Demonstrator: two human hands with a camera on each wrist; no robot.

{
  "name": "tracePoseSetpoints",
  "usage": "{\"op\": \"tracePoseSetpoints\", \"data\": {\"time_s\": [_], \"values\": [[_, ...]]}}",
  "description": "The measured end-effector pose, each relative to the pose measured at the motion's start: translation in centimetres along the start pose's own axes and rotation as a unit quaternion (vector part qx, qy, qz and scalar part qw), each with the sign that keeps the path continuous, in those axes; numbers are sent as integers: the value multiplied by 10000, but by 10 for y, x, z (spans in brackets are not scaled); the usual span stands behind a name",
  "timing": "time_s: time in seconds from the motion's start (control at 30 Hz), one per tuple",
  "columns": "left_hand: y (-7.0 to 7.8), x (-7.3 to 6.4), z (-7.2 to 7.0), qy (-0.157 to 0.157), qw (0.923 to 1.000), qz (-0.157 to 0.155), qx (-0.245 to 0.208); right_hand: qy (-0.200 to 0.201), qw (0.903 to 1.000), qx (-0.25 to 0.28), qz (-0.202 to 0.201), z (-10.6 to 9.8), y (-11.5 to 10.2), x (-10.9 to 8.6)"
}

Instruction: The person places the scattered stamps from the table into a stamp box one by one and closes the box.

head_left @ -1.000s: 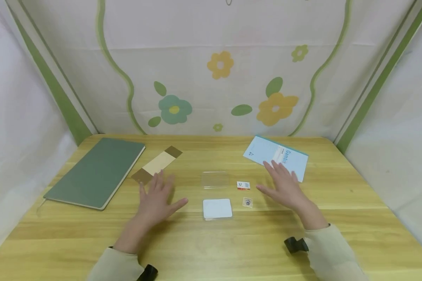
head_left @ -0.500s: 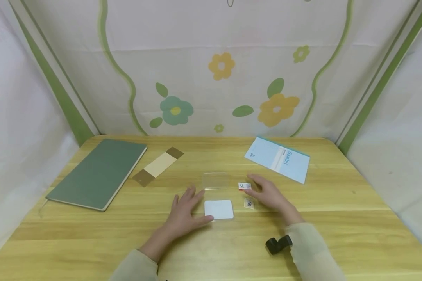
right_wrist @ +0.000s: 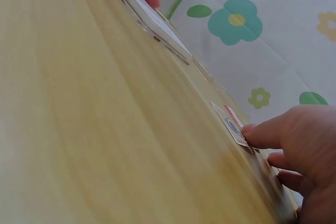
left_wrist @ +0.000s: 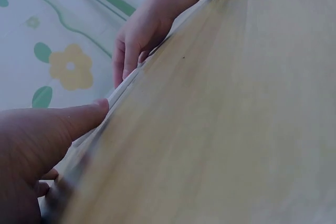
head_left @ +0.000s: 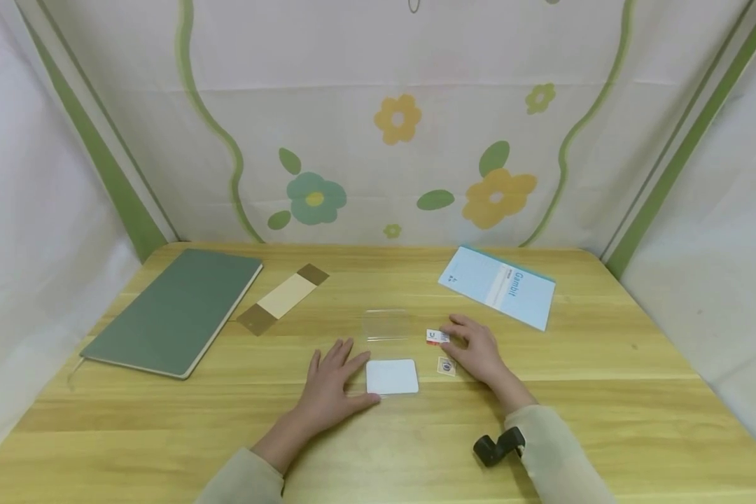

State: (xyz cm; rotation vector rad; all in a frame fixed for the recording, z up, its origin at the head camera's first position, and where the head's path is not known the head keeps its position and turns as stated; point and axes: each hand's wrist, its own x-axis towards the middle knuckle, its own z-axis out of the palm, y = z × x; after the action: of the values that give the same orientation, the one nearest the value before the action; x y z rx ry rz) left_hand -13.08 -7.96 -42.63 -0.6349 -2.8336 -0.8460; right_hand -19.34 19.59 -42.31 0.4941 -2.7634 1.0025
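In the head view, my left hand (head_left: 330, 392) lies spread at the left side of a clear plastic case with a white card (head_left: 392, 376) in it. Its thumb and forefinger touch the case's near and far left corners. My right hand (head_left: 479, 350) pinches the right side of a small white-and-red stamp (head_left: 437, 337) between thumb and fingertips, low on the table. A second stamp (head_left: 446, 366), cream with a dark emblem, lies just below it. In the right wrist view the thumb (right_wrist: 262, 132) reaches the stamp's edge. Beyond the case lies a clear plastic lid (head_left: 386, 325).
A green notebook (head_left: 176, 311) lies at the left of the wooden table (head_left: 365, 462). Beside it is a brown-and-cream paper strip (head_left: 283, 299). A light blue notepad (head_left: 498, 287) lies at the back right. A flowered curtain (head_left: 353, 63) stands behind.
Both hands have come inward and down. The left moved right to the white card's case; the right moved left, and its fingers closed on the white-and-red stamp.
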Motion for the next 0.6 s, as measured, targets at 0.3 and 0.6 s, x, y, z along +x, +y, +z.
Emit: {"op": "tracePoseSetpoints", "data": {"time_s": [0.3, 0.6], "values": [[1, -1, 0, -27, 10000, -30, 17, 25, 9997, -7, 261, 1, -4, 1], [0, 0, 0, -38, 10000, -38, 74, 158, 9993, -107, 337, 2, -6, 1]]}}
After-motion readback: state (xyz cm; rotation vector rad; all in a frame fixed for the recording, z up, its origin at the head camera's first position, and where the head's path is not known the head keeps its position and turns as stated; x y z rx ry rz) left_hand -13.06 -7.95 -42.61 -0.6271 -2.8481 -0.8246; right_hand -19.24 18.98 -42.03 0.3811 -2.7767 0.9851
